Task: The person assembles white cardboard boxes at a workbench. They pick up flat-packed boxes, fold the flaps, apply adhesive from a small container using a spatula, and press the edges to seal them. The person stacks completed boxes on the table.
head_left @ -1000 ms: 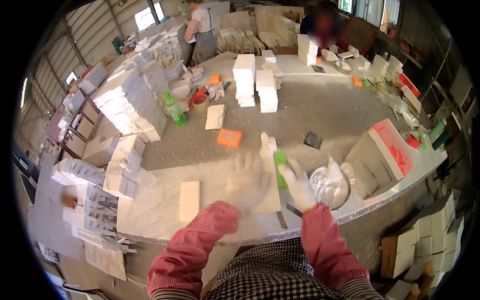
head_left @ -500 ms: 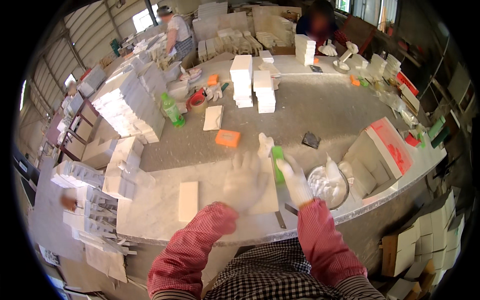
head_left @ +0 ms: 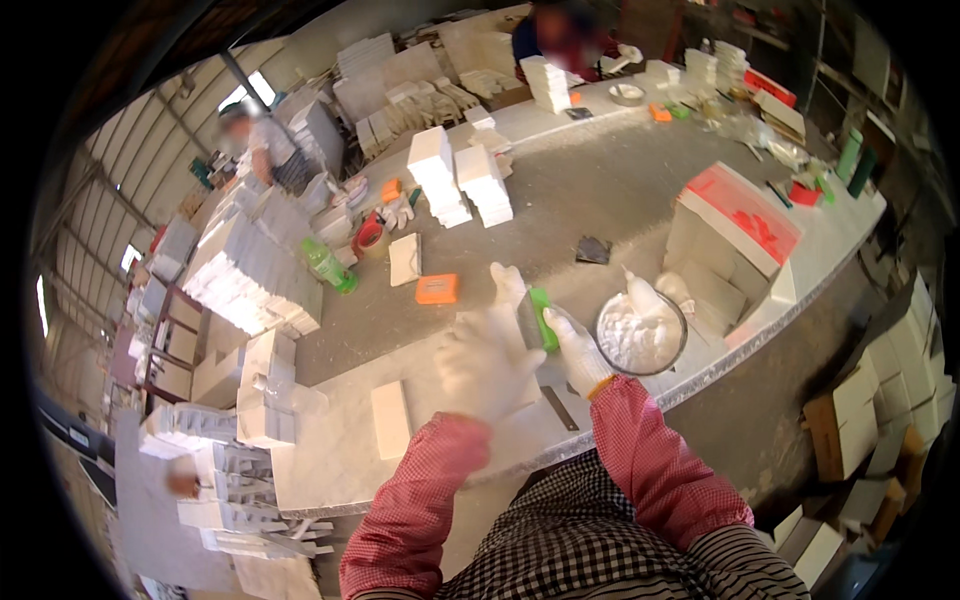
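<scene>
My right hand (head_left: 576, 352), in a white glove, is closed around a scraper with a green handle (head_left: 543, 318); a thin dark edge runs along its left side. My left hand (head_left: 482, 368), also gloved and blurred by motion, hovers over a pale slab with its fingers spread. Left of it lies a white rectangular tile (head_left: 391, 420). Right of my right hand sits a round bowl (head_left: 682, 345) of white paste, with a paste-coated thing (head_left: 641, 294) sticking up from it. Near my right wrist lies a flat metal strip (head_left: 559, 408). A lumpy white piece (head_left: 508, 284) lies beyond the scraper.
An orange block (head_left: 437, 289), a dark square piece (head_left: 593, 250) and a green bottle (head_left: 328, 266) stand farther back. Tile stacks (head_left: 437, 175) rise mid-table and on the left (head_left: 245, 270). At right is an open carton (head_left: 735, 220). Another person (head_left: 560, 45) works across the table.
My view has swung and tilted, so the table appears turned. The right hand still grips the scraper. The left hand stays spread and blurred, now closer to the scraper.
</scene>
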{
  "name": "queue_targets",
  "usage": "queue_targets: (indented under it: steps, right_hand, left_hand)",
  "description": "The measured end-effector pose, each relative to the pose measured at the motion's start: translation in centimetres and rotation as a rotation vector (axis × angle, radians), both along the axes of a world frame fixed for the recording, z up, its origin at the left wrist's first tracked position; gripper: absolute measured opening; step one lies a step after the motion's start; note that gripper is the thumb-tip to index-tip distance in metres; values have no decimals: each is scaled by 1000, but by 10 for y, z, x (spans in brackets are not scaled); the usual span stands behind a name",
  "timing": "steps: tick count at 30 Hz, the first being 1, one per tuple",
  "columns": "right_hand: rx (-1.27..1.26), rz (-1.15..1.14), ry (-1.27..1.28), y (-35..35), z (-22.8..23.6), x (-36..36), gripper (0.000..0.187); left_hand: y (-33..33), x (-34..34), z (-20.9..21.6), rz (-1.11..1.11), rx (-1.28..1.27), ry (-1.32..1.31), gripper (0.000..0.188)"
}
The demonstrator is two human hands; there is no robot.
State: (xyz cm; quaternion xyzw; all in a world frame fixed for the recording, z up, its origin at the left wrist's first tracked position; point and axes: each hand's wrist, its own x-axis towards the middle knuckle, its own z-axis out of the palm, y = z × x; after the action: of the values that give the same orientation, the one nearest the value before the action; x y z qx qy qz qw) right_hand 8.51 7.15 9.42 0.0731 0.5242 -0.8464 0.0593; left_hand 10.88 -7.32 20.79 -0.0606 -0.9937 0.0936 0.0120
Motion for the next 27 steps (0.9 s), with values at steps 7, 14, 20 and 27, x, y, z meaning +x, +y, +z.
queue_targets:
  steps: [7,14,20,27]
  right_hand:
    - [-552,59,0,-3,-4,-3,62]
    - [-627,42,105,-17,7,8,65]
    - [-426,-104,308,-23,32,24,60]
    - [-248,-270,274,-11,67,10,57]
  left_hand:
    - [10,-5,3,20,313,7,104]
    - [-33,-14,-20,-132,515,-62,113]
    - [-28,-9,-10,-131,723,-93,108]
    - [-8,15,25,-165,522,-198,104]
